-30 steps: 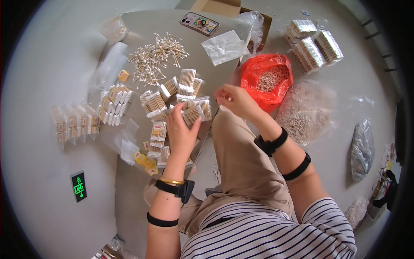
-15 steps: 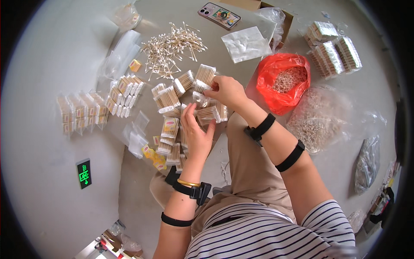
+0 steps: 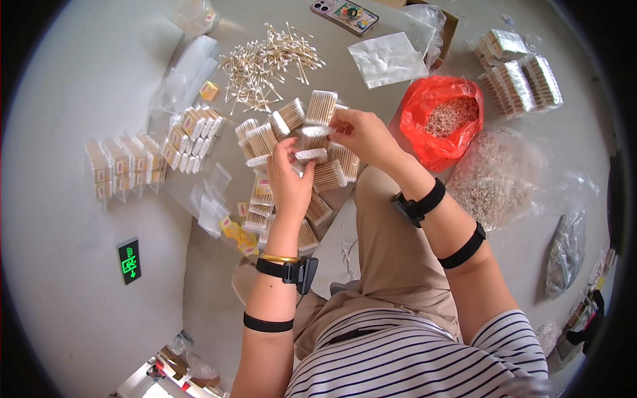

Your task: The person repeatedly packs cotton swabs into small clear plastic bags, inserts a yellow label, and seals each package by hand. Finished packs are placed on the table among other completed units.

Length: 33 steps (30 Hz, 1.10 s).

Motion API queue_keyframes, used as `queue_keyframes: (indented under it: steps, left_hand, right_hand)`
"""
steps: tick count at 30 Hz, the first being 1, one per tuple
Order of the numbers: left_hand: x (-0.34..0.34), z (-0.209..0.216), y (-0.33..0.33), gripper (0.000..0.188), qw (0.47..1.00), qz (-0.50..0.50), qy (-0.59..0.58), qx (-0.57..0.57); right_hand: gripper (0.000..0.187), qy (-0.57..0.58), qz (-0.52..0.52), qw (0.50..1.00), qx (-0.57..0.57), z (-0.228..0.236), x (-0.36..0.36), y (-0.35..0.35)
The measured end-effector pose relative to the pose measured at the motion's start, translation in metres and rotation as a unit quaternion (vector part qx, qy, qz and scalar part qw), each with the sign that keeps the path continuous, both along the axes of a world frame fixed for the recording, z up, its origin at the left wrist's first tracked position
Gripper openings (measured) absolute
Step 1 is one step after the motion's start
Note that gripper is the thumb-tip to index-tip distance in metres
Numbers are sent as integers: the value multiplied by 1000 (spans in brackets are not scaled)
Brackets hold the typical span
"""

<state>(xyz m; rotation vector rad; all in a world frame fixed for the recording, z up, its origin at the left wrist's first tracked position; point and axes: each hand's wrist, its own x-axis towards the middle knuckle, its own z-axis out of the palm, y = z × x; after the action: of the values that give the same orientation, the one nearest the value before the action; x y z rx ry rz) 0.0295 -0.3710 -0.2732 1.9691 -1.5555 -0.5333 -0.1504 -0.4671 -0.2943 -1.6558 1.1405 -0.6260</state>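
Note:
Small clear packs of cotton swabs lie in a loose pile in front of me. My left hand (image 3: 290, 182) has its thumb and fingers curved around the ends of one cotton swab pack (image 3: 312, 156). Just to the right, my right hand (image 3: 365, 137) pinches at the edge of another cotton swab pack (image 3: 314, 137); its fingertips partly cover the spot. More packs (image 3: 330, 176) lie under and beside my hands. Near my left wrist stands a row of packs with yellow labels (image 3: 261, 199), partly hidden by the forearm.
Loose cotton swabs (image 3: 269, 65) are heaped beyond the pile. A red plastic bag (image 3: 415, 142) and a big clear bag (image 3: 494, 186) hold more swabs on the right. Stacked packs (image 3: 194, 138) stand left, near yellow cards (image 3: 237, 233). A phone (image 3: 345, 14) lies at the far edge.
My left hand has moved up and slightly left and now has a cotton swab pack between thumb and fingers. My right hand has shifted slightly right. The whole view has shifted a little.

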Motion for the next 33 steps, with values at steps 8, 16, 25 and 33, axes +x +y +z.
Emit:
queue_keyframes:
  steps: [8, 16, 25, 33]
  left_hand:
    - [-1, 35, 24, 25, 995, -32, 26, -90]
    - [-12, 111, 46, 30, 986, -51, 12, -161]
    - [-26, 175, 86, 38, 962, -140, -20, -233]
    - [-34, 214, 143, 41, 950, -137, -42, -276]
  right_hand:
    - [25, -16, 13, 999, 46, -12, -3, -2]
    - [41, -98, 47, 994, -22, 46, -17, 20]
    - [53, -179, 165, 942, -230, 147, -36, 85]
    - [37, -218, 189, 925, -249, 182, -36, 124]
